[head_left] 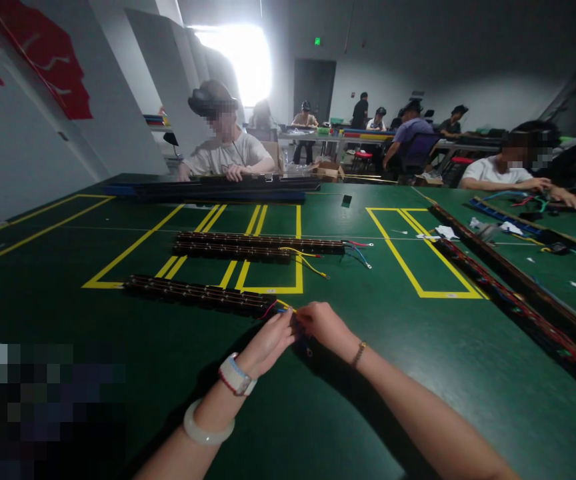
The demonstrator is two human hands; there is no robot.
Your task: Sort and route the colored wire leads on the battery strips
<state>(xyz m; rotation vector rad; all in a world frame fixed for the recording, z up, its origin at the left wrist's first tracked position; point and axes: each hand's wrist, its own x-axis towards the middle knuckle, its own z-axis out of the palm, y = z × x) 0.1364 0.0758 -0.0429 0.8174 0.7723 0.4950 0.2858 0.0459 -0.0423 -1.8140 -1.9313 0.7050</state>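
Observation:
A long black strip (198,293) with copper-coloured lines lies on the green table, its right end close to my hands. Yellow, red and blue wires come out of that end. My left hand (271,340), with a watch and a pale bangle at the wrist, is closed on the wires (284,307). Against its fingertips, my right hand (325,323) pinches the wires too; which wire each finger holds is hidden. A ring terminal (309,352) on a dark wire hangs below the hands. Beyond lie two similar strips (233,250) side by side, with yellow, red and blue leads ending in terminals.
Yellow tape (302,253) marks rectangles on the green table (368,400). Long wired strips (523,300) and scraps of white paper (447,232) lie at the right. Dark rails (218,192) are stacked at the far edge before a seated person (228,147). Another person (508,167) handles wires at right.

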